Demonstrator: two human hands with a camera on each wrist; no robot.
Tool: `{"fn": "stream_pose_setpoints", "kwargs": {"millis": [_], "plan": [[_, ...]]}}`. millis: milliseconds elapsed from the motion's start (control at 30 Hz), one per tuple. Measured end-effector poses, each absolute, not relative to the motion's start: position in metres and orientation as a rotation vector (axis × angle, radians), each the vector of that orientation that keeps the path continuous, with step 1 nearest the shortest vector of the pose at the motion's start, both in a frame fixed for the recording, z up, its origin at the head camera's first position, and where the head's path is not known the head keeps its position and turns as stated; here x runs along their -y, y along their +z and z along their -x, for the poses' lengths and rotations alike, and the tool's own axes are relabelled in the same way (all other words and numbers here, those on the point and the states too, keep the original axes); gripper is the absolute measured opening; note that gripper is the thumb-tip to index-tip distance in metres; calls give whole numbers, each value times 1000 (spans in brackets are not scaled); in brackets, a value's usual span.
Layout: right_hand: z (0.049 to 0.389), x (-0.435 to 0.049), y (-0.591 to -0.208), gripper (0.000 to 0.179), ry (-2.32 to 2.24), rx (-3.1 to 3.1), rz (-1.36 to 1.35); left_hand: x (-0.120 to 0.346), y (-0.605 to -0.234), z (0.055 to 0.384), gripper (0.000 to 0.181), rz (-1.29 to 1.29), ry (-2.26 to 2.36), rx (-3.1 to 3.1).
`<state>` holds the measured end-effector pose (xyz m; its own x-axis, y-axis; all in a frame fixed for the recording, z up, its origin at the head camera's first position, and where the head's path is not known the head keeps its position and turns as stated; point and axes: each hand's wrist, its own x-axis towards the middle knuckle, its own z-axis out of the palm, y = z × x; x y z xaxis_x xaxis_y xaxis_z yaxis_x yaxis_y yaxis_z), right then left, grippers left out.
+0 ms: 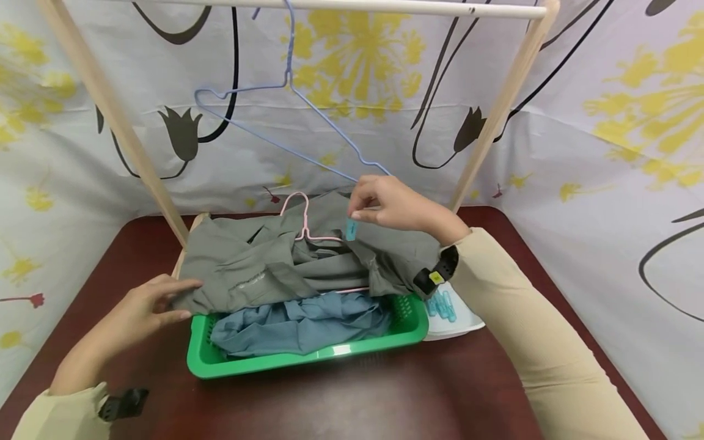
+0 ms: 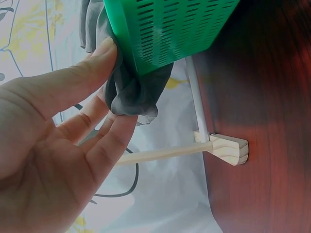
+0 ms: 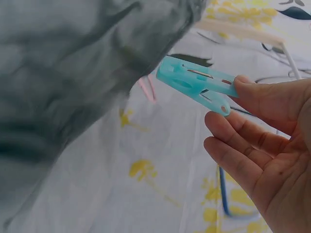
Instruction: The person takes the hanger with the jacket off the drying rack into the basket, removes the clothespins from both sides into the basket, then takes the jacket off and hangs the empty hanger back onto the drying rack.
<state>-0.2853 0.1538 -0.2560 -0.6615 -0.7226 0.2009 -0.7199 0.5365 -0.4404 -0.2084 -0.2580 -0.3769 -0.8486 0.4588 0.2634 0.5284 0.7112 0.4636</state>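
Observation:
In the head view my right hand [image 1: 393,201] pinches a light-blue clothespin [image 1: 351,229] between thumb and fingers, over a grey garment [image 1: 236,250]. The right wrist view has the clothespin [image 3: 187,77] held by its handle end, its tip at the edge of the grey cloth [image 3: 97,73]. A pink hanger [image 1: 305,232] lies in the garment, its hook standing up and part of its frame hidden by cloth. My left hand [image 1: 140,308] is at the garment's lower left end. In the left wrist view its thumb and fingers pinch the cloth [image 2: 136,94] beside the basket.
Under the grey garment stands a green basket [image 1: 247,365] with blue clothing [image 1: 308,324] inside. To its right, a white tray [image 1: 464,321] holds several clothespins [image 1: 442,305]. A blue hanger [image 1: 288,61] hangs from a white rod [image 1: 352,5] between wooden posts [image 1: 118,122].

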Motion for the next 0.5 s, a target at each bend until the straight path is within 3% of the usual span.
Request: {"fn": "stream_pose_setpoints", "kwargs": {"millis": [500], "plan": [[262,-224,-275,7,-732,-2846,1138,260,-382,211,50,808,-795,2774]]}}
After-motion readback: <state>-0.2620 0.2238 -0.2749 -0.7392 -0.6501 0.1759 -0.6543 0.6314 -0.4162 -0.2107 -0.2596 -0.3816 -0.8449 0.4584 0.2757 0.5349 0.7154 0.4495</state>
